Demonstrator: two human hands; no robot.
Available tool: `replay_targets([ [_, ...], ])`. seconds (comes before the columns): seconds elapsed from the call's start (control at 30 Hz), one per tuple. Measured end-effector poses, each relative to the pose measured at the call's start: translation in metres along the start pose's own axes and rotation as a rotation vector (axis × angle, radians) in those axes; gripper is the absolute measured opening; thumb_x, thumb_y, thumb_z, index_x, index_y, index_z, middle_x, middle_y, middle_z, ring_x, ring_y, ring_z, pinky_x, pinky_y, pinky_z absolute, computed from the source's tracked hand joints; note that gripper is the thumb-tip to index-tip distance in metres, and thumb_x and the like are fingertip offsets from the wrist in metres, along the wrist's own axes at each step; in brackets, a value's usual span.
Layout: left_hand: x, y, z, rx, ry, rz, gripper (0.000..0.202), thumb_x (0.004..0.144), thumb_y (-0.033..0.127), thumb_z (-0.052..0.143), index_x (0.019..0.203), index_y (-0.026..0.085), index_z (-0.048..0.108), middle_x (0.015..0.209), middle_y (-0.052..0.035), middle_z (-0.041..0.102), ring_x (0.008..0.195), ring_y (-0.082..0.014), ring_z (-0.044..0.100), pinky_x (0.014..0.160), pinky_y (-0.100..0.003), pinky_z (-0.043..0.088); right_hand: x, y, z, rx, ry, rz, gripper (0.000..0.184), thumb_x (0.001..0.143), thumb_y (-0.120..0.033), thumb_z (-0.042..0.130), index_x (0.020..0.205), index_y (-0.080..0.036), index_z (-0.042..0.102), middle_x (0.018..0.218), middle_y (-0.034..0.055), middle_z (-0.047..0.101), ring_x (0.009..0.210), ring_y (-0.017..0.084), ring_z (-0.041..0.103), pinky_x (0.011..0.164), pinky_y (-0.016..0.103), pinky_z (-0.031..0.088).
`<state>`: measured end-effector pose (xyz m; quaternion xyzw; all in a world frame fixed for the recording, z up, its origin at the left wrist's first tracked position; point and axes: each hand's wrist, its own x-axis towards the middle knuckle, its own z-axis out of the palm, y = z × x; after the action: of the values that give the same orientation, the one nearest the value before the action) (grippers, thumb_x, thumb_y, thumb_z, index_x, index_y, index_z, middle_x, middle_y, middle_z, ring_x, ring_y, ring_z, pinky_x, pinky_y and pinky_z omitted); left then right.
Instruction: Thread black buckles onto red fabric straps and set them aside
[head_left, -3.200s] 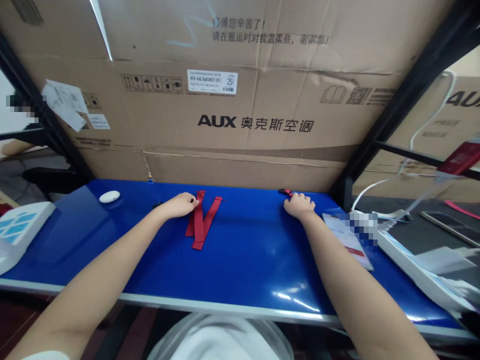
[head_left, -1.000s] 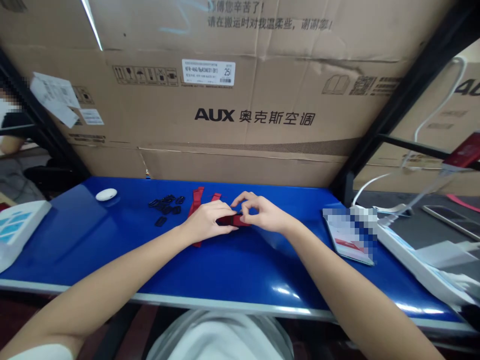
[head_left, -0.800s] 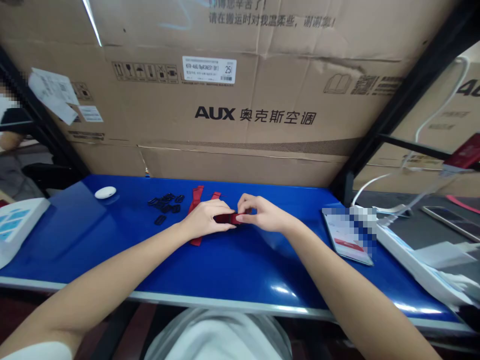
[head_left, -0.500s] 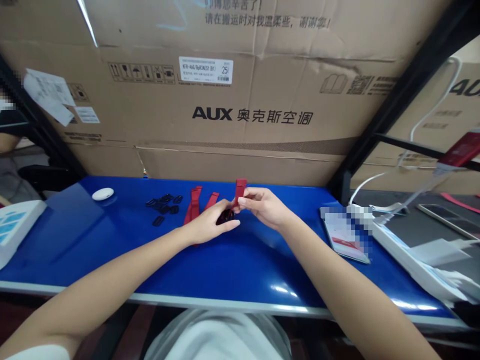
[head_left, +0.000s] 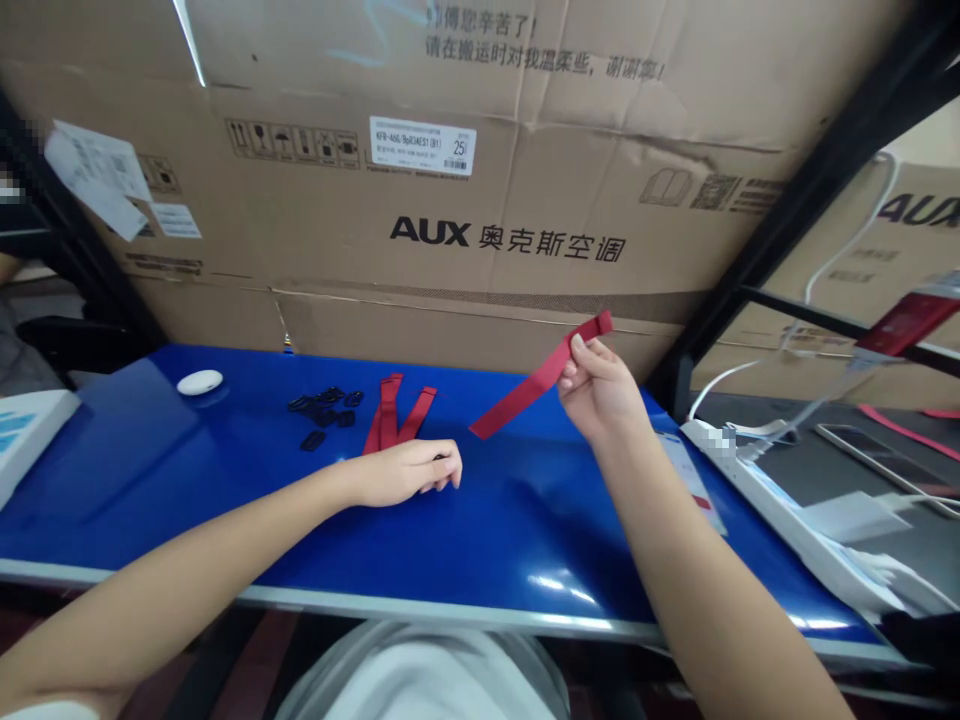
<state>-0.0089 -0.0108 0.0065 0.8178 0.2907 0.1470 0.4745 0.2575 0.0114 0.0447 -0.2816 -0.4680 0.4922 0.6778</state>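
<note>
My right hand [head_left: 600,390] is raised above the right side of the blue table, its thumb and fingers pinching a red webbing strap [head_left: 521,398] near the folded upper end. The strap's long tail slants down to the left, free of the table. Low over the table's middle, my left hand [head_left: 420,470] is curled closed; a small dark bit of a black buckle [head_left: 441,458] shows between thumb and fingers, the rest hidden. Just behind that hand lie several red straps [head_left: 388,410], partly crossed. To their left is a loose group of black slider buckles [head_left: 328,407].
A white oval object [head_left: 200,383] lies at the table's back left. A phone [head_left: 694,485] rests near my right forearm, beside a white power strip [head_left: 787,530] with cables. Behind the table stands a large cardboard box [head_left: 465,300], framed by black posts.
My hands have parted. The right has lifted the red strap up and to the right, turning it from upright to slanted. My left hand has moved slightly down and closed further round the black piece.
</note>
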Motion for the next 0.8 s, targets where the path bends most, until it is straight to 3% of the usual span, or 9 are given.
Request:
replay_targets([
  [0.17,0.015,-0.018,-0.011,-0.152,0.331,-0.011,0.041,0.095,0.057,0.035,0.097,0.019,0.051,0.071,0.0034,0.041,0.055,-0.0094,0.037,0.05,-0.022,0.033,-0.007,0.025,0.014,-0.008,-0.095,0.111,0.029,0.07,-0.031,0.082,0.075,-0.019,0.055,0.062,-0.0024,0.059,0.054,0.012,0.061,0.049,0.022,0.052],
  [0.3,0.02,-0.029,-0.017,-0.039,0.313,-0.014,0.048,0.096,0.058,0.029,0.101,0.018,0.054,0.071,0.003,0.042,0.056,-0.0102,0.039,0.052,-0.023,0.036,-0.013,0.032,0.019,-0.035,-0.245,0.158,0.028,0.071,-0.031,0.081,0.079,-0.016,0.059,0.067,0.0034,0.068,0.063,0.018,0.069,0.059,0.028,0.058],
  [0.4,0.021,-0.033,-0.011,0.315,0.33,0.059,0.041,0.099,0.048,0.029,0.099,0.018,0.056,0.083,-0.0029,0.055,0.075,-0.016,0.054,0.072,-0.031,0.046,-0.011,0.019,0.004,-0.147,-0.418,0.194,0.027,0.071,-0.029,0.081,0.084,-0.016,0.061,0.074,0.0063,0.072,0.073,0.022,0.072,0.069,0.036,0.059],
  [0.5,0.026,-0.038,-0.003,0.686,0.35,0.111,0.028,0.098,0.034,0.036,0.101,0.016,0.056,0.102,-0.0119,0.06,0.098,-0.0241,0.058,0.093,-0.04,0.043,-0.006,0.006,-0.02,-0.304,-0.486,0.186,0.025,0.069,-0.027,0.08,0.082,-0.015,0.063,0.09,0.0092,0.074,0.081,0.023,0.072,0.077,0.041,0.058],
  [0.63,0.032,-0.049,-0.006,0.878,0.412,-0.021,0.028,0.098,0.026,0.033,0.106,0.011,0.055,0.104,-0.018,0.06,0.101,-0.0289,0.059,0.093,-0.044,0.044,0.003,0.005,-0.049,-0.602,-0.578,0.27,0.018,0.068,-0.021,0.073,0.083,-0.014,0.066,0.105,0.0109,0.072,0.094,0.023,0.07,0.088,0.038,0.053],
  [0.8,0.032,-0.062,-0.024,0.92,0.474,-0.156,0.026,0.097,0.029,0.038,0.111,0.013,0.054,0.106,-0.0151,0.057,0.098,-0.0279,0.059,0.091,-0.042,0.044,0.013,0.013,-0.075,-0.932,-0.65,0.368,0.03,0.061,-0.009,0.063,0.089,-0.017,0.069,0.118,0.0084,0.068,0.115,0.024,0.06,0.101,0.034,0.044],
])
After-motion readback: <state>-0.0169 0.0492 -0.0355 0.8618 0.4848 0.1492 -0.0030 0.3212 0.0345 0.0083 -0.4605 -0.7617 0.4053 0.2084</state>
